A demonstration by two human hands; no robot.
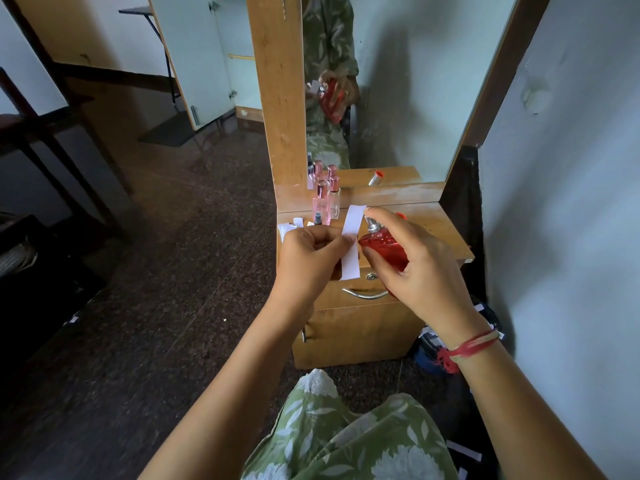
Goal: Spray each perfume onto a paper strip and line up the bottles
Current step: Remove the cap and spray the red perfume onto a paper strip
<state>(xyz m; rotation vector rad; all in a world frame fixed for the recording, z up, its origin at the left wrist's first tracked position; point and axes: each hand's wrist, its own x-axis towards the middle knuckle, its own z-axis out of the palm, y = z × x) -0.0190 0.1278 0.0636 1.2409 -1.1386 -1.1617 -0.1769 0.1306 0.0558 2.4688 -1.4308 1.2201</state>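
– Head view: left hand (311,252) is pinching the paper strip (351,237), right hand (419,265) is gripping the red perfume bottle (379,245) beside it, over the dresser (440,233).
– Pink-capped bottles (322,199) are waiting behind; lining-up looks unfinished.

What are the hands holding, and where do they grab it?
Left hand pinches the paper strip about midway along it. Right hand grips the red perfume bottle round its body, one finger on top.

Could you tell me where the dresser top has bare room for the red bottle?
Bare wood on the dresser top lies right of the red cap, up to the edge. The left end is crowded with pink bottles and paper strips.
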